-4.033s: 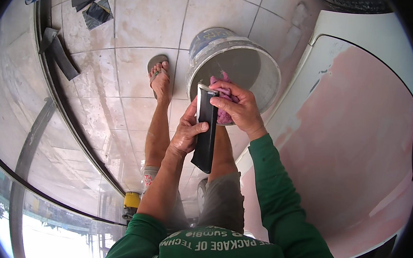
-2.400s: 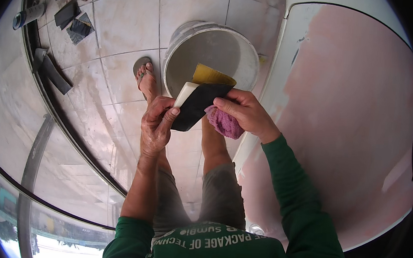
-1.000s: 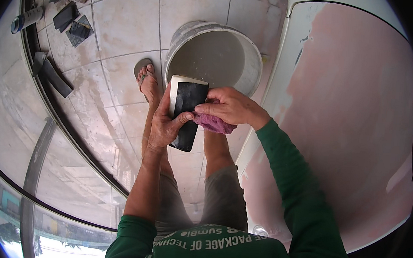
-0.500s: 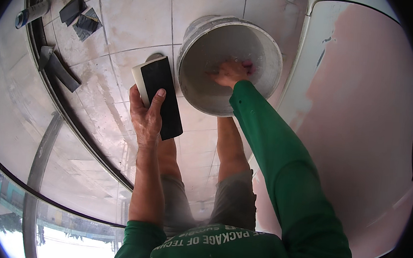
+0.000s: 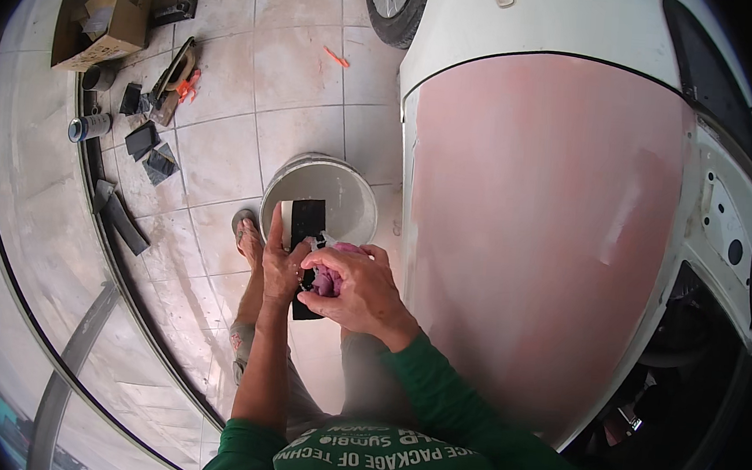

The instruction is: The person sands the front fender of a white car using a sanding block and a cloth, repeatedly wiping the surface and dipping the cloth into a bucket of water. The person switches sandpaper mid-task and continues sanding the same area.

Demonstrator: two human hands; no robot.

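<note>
A sanding block (image 5: 309, 219), white on one side with a black sheet over its face, is gripped along its left edge by my left hand (image 5: 279, 272). My right hand (image 5: 362, 294) squeezes a wet pink cloth (image 5: 326, 281) just over the black face, and water drips onto it. Fingers and cloth hide the block's middle. Behind the block's upper end stands a grey bucket (image 5: 354, 200) with cloudy water, on the tiled floor.
To my right is a car with a pinkish sanded panel (image 5: 537, 204) and a wheel (image 5: 396, 5) farther off. Black sandpaper pieces (image 5: 142, 140), a spray can (image 5: 89, 128) and a cardboard box (image 5: 132, 17) lie at left. An orange scrap (image 5: 336, 57) is on the floor.
My right hand has come out of the bucket with the pink cloth and moved onto the sanding block. The view has shifted, showing more of the car and floor.
</note>
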